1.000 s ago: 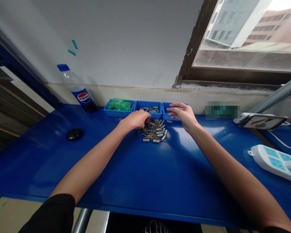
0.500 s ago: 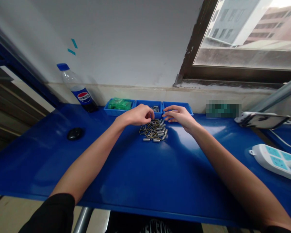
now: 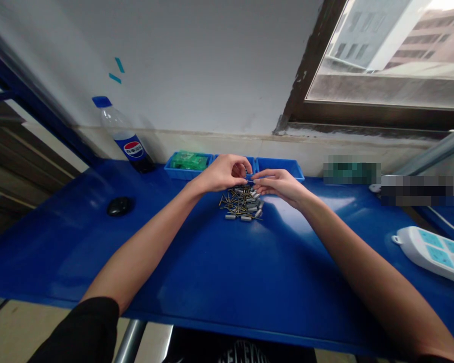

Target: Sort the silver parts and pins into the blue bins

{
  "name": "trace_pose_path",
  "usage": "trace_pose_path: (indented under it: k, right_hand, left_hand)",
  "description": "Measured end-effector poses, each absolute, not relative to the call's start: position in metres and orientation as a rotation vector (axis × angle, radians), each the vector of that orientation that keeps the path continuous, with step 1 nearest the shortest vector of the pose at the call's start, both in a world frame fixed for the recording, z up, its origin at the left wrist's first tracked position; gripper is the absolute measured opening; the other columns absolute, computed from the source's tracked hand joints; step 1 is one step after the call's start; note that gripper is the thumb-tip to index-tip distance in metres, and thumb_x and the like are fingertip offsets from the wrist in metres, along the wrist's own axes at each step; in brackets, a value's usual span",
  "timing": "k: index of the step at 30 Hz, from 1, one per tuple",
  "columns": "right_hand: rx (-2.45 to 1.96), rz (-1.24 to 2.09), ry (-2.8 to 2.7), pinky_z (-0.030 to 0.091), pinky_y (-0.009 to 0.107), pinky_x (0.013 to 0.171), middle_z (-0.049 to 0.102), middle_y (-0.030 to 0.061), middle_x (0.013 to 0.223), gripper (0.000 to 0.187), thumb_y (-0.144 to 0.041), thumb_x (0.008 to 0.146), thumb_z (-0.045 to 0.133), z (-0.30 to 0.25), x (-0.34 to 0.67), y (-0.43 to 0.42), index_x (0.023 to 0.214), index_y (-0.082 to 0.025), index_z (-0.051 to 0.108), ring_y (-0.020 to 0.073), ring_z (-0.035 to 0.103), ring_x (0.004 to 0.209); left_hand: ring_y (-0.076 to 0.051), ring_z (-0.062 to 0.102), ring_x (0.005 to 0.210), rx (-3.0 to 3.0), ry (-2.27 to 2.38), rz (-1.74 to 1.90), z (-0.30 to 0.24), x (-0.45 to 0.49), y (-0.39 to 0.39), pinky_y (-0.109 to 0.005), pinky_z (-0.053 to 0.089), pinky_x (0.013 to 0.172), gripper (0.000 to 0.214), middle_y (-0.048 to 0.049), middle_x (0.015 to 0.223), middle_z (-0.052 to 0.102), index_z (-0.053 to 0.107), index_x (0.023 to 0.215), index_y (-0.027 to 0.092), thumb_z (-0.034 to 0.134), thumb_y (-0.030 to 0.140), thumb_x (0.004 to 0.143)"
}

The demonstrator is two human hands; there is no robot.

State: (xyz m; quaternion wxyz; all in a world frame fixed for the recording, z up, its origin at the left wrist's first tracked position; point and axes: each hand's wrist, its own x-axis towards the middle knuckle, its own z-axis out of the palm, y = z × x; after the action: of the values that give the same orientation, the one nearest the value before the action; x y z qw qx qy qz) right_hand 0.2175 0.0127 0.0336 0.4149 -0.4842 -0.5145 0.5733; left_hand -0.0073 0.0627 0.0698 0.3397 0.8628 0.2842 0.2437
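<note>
Over a pile of small metal parts (image 3: 242,202), my left hand (image 3: 227,172) and my right hand (image 3: 282,186) come together at the fingertips. The pile mixes thin brass-coloured screw-like pieces with short silver cylinders. A thin shiny metal piece (image 3: 250,180) spans the gap between the hands, its far ends hidden by fingers. My left fingers are curled, thumb toward the index finger. My right thumb and index finger pinch the piece from the other side. Behind the hands, the middle blue bin is mostly covered by my left hand.
A blue bin with green packets (image 3: 189,160) stands left, and another blue bin (image 3: 280,164) right, along the wall. On the blue table (image 3: 212,272) are a Pepsi bottle (image 3: 133,148), a black mouse (image 3: 119,206) and a white power strip (image 3: 435,252).
My hands have closed the gap between them above the pile. My right fingers, spread before, now pinch a thin metal piece near my left fingertips. The view has shifted slightly.
</note>
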Motion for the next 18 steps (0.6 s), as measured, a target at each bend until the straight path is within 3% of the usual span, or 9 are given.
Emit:
trace_pose_path:
  k: [10, 14, 18]
  right_hand:
    - [-1.146, 1.418, -1.246, 0.064, 0.032, 0.086, 0.081, 0.0091, 0.091, 0.024, -0.029, 0.072, 0.088, 0.031, 0.217, 0.014, 0.091, -0.018, 0.081, 0.0171, 0.076, 0.081]
    - [-1.271, 1.138, -1.138, 0.064, 0.031, 0.08, 0.08, 0.0086, 0.089, 0.02, -0.025, 0.072, 0.084, 0.032, 0.218, 0.019, 0.09, -0.018, 0.078, 0.0184, 0.076, 0.082]
    - [-1.349, 0.96, -1.036, 0.063, 0.028, 0.077, 0.08, 0.0092, 0.108, 0.028, -0.02, 0.072, 0.078, 0.035, 0.221, 0.021, 0.101, -0.019, 0.075, 0.0192, 0.077, 0.091]
  left_hand:
    - [-0.017, 0.068, 0.077, 2.341, 0.829, 0.539, 0.068, -0.007, 0.061, -0.027, 0.049, 0.071, 0.032, -0.005, 0.085, 0.074, 0.067, 0.105, 0.015, 0.077, 0.027, 0.077]
    - [-0.019, 0.065, 0.077, 2.58, 1.145, 0.201, 0.075, -0.017, 0.06, -0.028, 0.045, 0.07, 0.032, -0.0066, 0.09, 0.074, 0.065, 0.108, 0.015, 0.075, 0.025, 0.08]
    - [-0.019, 0.063, 0.077, 2.615, 1.201, -0.182, 0.074, -0.024, 0.062, -0.026, 0.041, 0.064, 0.036, -0.0052, 0.091, 0.073, 0.065, 0.106, 0.018, 0.079, 0.023, 0.073]
